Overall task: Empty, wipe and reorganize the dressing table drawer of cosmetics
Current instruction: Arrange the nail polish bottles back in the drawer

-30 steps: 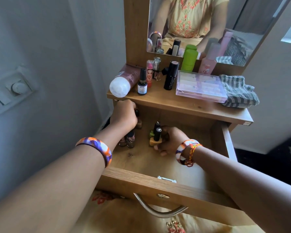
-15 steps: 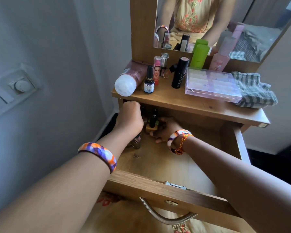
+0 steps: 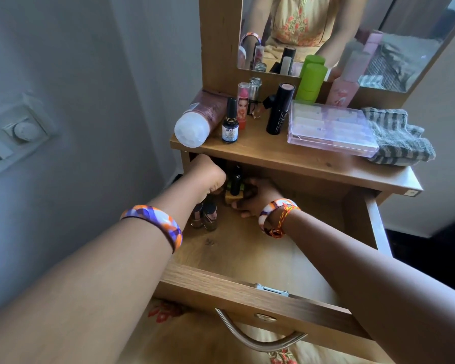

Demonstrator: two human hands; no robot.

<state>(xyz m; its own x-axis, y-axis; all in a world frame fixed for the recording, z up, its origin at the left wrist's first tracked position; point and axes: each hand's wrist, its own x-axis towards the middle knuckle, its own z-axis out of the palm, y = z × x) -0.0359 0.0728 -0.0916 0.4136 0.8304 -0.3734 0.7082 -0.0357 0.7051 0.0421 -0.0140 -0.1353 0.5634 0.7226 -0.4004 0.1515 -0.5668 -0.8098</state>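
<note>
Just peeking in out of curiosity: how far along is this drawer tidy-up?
Partway, it seems. The open wooden drawer looks mostly bare. Both hands, left hand and right hand, are at its back among small dark-capped nail polish bottles. Whether they are lifting out or arranging, I cannot tell. The black tube and clear pink plastic case are still on the wooden tabletop.

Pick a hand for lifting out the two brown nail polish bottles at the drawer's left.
Left, probably. The left hand is directly above the brown bottles; the right hand is already cupped around the black-capped bottles.
</note>
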